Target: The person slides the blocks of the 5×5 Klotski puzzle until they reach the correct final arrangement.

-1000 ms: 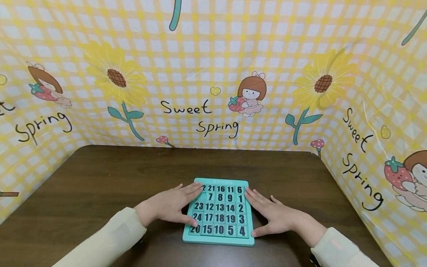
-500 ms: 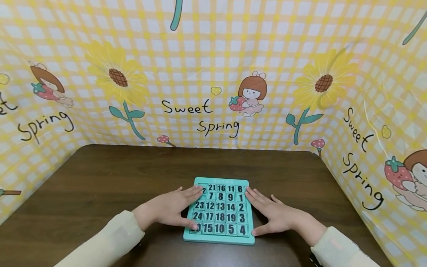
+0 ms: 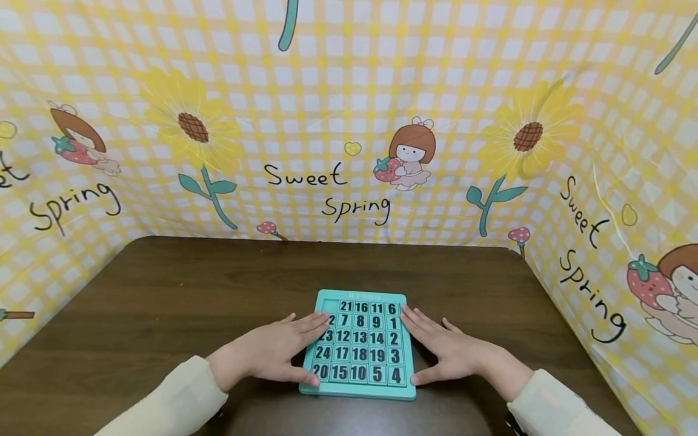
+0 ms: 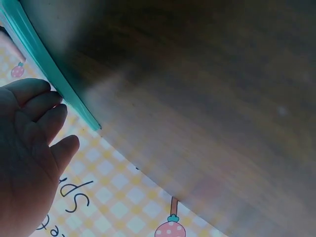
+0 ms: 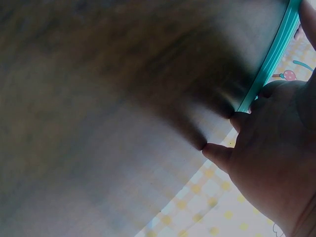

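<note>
A turquoise number slide puzzle (image 3: 357,391) lies flat on the table, its black-numbered tiles facing up. Its top left corner holds a bare slot (image 3: 330,306). My left hand (image 3: 267,353) reaches over the left rim, straight fingertips on a tile (image 3: 332,320) just below that slot; they cover part of its number, leaving a 2 showing. The left thumb rests at the lower left rim. Along the right rim lie the extended fingers of my right hand (image 3: 449,350), its thumb by the lower right corner. Both wrist views show the puzzle's side edge (image 4: 54,74) beside the fingers.
Dark brown wooden table (image 3: 229,272) surrounds the puzzle. A yellow-and-white checked cloth (image 3: 327,121) with flowers and cartoon figures hangs behind it and along both sides. Pale sleeves (image 3: 169,396) cover the forearms.
My left fingers have slid the partly covered tile from the top left corner down one row, so the bare slot is now in that corner. My right hand has stayed still.
</note>
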Demonstrator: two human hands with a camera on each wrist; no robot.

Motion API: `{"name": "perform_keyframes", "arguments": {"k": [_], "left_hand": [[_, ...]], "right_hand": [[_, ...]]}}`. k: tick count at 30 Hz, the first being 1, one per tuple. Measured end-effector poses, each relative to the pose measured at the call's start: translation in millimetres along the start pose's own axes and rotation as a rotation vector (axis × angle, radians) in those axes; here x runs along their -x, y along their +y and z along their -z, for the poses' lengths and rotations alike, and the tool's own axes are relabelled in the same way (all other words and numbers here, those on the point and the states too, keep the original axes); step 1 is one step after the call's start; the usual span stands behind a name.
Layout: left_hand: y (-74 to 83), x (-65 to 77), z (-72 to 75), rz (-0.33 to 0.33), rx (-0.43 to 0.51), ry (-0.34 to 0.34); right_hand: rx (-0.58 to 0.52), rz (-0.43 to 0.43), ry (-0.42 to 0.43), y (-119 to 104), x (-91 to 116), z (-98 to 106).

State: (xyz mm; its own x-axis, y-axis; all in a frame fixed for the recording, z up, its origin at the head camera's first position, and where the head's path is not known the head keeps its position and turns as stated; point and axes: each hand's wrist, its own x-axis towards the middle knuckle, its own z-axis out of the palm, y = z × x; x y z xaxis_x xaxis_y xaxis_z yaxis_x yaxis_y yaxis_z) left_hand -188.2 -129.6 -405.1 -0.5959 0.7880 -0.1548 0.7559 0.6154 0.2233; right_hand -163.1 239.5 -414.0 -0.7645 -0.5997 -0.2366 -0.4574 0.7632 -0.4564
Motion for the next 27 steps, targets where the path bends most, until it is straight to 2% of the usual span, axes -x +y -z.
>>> {"name": "perform_keyframes", "arguments": {"k": [4, 9, 17, 27], "left_hand": [[-0.5, -4.8, 2.5, 0.002, -0.005, 0.003], [-1.9, -19.3, 6.7, -0.019, -0.005, 0.009], [5.1, -40.4, 10.3, -0.03, -0.009, -0.036], [6.3, -49.9, 11.3, -0.016, -0.003, -0.059]], "right_hand": [[0.001, 0.003, -0.002, 0, 1, 2], [-0.005, 0.003, -0.002, 0, 0, 1], [-0.009, -0.009, -0.013, 0, -1, 0], [-0.005, -0.014, -0.012, 1, -1, 1]]}}
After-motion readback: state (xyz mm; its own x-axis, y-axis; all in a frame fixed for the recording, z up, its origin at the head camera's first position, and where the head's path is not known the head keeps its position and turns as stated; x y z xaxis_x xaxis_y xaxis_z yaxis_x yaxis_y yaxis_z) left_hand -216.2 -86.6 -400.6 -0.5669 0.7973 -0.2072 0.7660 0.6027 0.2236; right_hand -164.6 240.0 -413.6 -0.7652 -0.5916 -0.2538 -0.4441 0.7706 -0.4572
